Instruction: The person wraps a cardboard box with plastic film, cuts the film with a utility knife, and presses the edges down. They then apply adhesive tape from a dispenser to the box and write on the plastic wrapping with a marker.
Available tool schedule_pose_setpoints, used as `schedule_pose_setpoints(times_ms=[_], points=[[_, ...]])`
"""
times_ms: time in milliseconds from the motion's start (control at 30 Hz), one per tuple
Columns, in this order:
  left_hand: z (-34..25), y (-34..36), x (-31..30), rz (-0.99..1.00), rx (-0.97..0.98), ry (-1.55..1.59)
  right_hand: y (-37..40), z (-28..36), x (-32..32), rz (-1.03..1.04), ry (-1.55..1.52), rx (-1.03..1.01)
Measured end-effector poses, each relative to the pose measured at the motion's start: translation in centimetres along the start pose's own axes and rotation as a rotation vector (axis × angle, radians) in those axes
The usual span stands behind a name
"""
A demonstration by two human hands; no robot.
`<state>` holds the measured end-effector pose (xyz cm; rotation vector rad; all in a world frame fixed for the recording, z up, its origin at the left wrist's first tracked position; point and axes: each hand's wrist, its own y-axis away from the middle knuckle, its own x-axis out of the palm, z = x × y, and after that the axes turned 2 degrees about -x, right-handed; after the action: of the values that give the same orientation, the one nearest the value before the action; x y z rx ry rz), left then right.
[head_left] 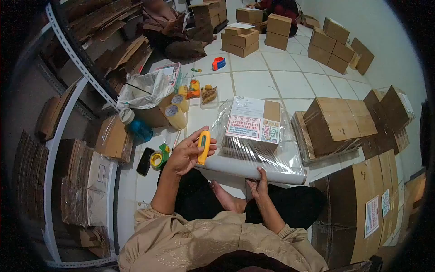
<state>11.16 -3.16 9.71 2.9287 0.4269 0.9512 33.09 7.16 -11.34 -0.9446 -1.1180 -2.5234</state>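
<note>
My left hand (pixel 183 155) is closed around a yellow box cutter (pixel 204 147), held up left of the wrapped parcel. With thumb on top and fingers partly hidden below, my right hand (pixel 260 185) grips the roll of clear stretch film (pixel 253 171) near its right half. Film runs from the roll over a cardboard box (pixel 273 111), which sits on the floor just beyond. On the box's top lie a white paper label (pixel 247 110), a red-printed warning label (pixel 244 127) and a small colourful sticker (pixel 271 130).
To my left are a green tape dispenser (pixel 159 158), a phone (pixel 145 161), a blue bottle (pixel 138 128), tape rolls (pixel 175 116) and a lined bin (pixel 144 96). Cardboard boxes (pixel 337 120) stand on the right. A metal shelf (pixel 80 59) borders the left. Two people (pixel 167 34) sit farther back.
</note>
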Motion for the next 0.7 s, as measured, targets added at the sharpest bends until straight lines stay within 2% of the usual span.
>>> schedule_pose_setpoints(times_ms=[100,167,300,333,400,633,700], points=[[0.5,2.4,1.0,-0.005,0.005,-0.065,0.6,0.1,0.3,-0.006,0.034,-0.006],[1.1,3.3,0.5,0.021,-0.013,-0.108,-0.1,-0.3,-0.1,0.044,-0.061,0.06],[2.7,4.3,0.7,-0.071,-0.025,-0.262,0.4,-0.7,0.2,0.005,-0.108,0.149],[3.3,4.1,0.7,-0.053,-0.034,-0.268,0.6,-0.9,0.3,-0.004,-0.099,0.104],[4.9,3.5,0.4,-0.11,-0.121,-0.39,0.3,-1.0,0.0,0.016,-0.108,0.084],[11.9,-2.2,0.4,-0.032,-0.484,-0.679,0.3,-1.3,-0.4,0.036,-0.057,0.064],[11.2,-3.6,3.1,-0.038,-0.539,-0.796,0.0,-1.4,-0.5,0.07,-0.103,0.057]])
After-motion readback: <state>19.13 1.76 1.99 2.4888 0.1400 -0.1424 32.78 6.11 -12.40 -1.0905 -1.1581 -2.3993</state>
